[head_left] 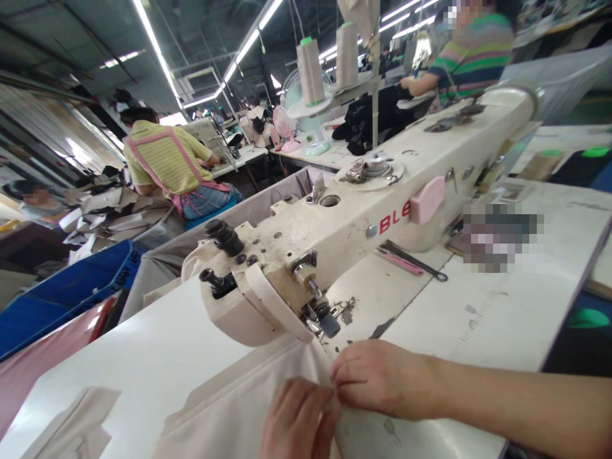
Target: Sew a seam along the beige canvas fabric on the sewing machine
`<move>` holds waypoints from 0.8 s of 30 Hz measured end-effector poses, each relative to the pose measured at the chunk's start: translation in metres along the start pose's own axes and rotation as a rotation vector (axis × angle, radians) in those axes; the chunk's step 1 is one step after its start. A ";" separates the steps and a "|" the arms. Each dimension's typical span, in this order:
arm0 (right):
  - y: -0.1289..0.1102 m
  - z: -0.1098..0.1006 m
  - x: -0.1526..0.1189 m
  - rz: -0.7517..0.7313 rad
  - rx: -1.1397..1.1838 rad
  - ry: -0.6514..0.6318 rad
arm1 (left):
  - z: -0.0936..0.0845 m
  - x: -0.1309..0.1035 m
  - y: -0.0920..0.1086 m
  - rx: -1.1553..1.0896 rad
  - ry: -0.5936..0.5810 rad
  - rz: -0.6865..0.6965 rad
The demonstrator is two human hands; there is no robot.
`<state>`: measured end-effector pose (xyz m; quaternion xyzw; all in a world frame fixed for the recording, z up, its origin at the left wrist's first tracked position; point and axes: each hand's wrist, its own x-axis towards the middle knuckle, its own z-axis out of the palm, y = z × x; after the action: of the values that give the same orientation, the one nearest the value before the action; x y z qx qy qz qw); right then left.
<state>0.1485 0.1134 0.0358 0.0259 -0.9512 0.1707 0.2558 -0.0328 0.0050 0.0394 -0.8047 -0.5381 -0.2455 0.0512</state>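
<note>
Both hands work a piece of cream fabric (248,408) that lies flat on the white surface (157,357), just in front of the head of the industrial sewing machine (344,217). The right hand (382,379) pinches the cloth's near edge between thumb and fingertips, right below the presser foot (322,319). The left hand (299,421) is curled beside it, fingers bent onto the same edge – it touches the right hand, and looks to be gripping the fabric too, though its fingertips are hidden.

The fabric seems light, soft and limp, likely a woven cotton that creases and slides easily on the smooth surface. It will not hold a shape by itself, so a pinch at the folded edge close to the needle, as now, gives the best control; a grip further back would let it buckle.

Room is tight ahead – the machine head overhangs the cloth and the foot sits close to the fingertips. To the left the surface runs open toward its edge, with another pale cloth piece (71,424) near the corner. To the right lie pink tweezers (399,261), well apart from the hands
</note>
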 end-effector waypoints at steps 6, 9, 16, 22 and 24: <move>-0.002 0.003 -0.001 0.003 -0.036 -0.118 | 0.007 0.001 -0.042 0.147 -0.115 -0.067; -0.004 0.003 0.003 0.010 -0.049 -0.139 | 0.013 -0.002 -0.046 0.153 -0.062 -0.035; 0.010 0.002 0.016 0.076 -0.055 -0.068 | 0.007 0.017 -0.055 0.169 0.013 -0.060; 0.011 0.005 0.015 0.138 -0.080 0.035 | 0.000 0.026 -0.061 0.073 -0.098 -0.216; 0.010 0.006 0.015 0.157 -0.115 0.054 | 0.000 0.026 -0.066 0.088 -0.110 -0.237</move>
<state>0.1313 0.1215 0.0350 -0.0678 -0.9513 0.1362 0.2682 -0.0834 0.0541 0.0387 -0.7446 -0.6418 -0.1814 0.0275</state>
